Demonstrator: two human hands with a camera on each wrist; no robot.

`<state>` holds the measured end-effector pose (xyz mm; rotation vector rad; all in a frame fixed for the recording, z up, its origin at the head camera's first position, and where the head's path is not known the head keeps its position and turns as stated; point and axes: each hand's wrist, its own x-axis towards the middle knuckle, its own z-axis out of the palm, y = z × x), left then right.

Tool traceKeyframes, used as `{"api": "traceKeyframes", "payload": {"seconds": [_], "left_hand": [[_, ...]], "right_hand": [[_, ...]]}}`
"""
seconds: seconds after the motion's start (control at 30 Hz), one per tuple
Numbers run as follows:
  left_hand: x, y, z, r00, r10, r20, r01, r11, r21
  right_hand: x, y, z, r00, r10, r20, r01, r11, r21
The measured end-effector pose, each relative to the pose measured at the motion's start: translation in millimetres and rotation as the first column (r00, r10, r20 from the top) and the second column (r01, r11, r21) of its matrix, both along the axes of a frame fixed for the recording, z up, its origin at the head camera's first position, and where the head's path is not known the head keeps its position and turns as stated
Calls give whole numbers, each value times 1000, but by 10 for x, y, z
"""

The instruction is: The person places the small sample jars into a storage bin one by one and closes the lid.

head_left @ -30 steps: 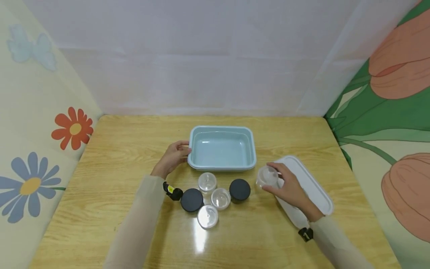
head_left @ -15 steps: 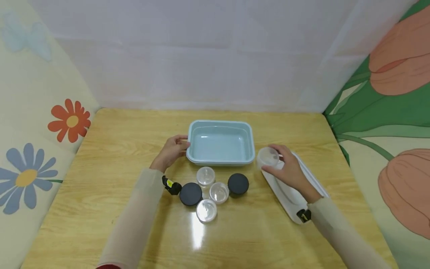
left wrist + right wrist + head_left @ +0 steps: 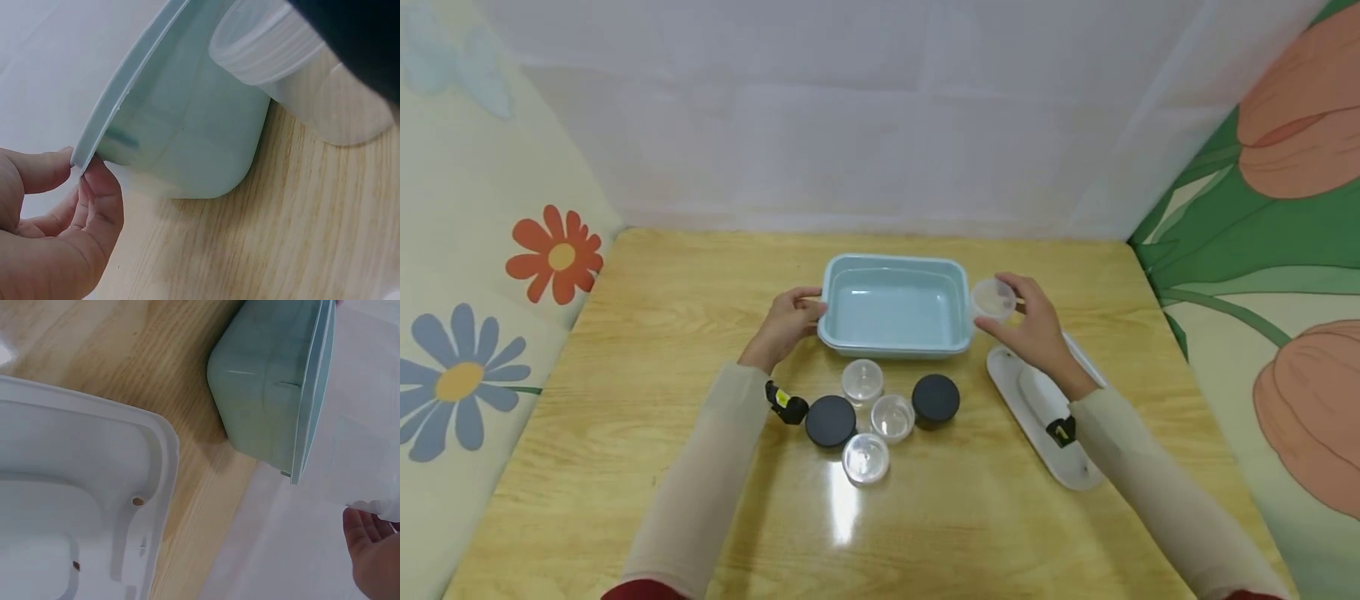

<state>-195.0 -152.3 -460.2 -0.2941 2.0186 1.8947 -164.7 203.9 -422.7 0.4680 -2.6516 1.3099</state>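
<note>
While my left hand pinches the tub rim, my right hand grips a clear jar. Light, even pressure's probably best.

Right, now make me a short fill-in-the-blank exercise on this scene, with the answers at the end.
1. The left hand pinches the light blue tub by its ____.
2. In the head view, the right hand holds a clear container just off the tub's ____ side.
3. Besides the held one, ____ other clear containers stand on the table.
4. The long, shallow tray near the right forearm is coloured ____.

Missing words: rim; right; three; white.
</note>
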Motion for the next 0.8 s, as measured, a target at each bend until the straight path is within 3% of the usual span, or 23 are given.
{"api": "traceKeyframes", "payload": {"seconds": [0.4,0.6,0.8], "left_hand": [[-46,-9,48,1000,0,-14,0,1000,-11],[-64,-11,84,1000,-11,-13,11,1000,-27],[6,-2,41,1000,-23,14,23,999,-40]], "right_hand": [[-274,-216,67,1000,8,13,-8,1000,-4],[-412,-324,86,997,32,63,-32,999,-10],[-508,-404,32,988,38,150,-44,998,39]]}}
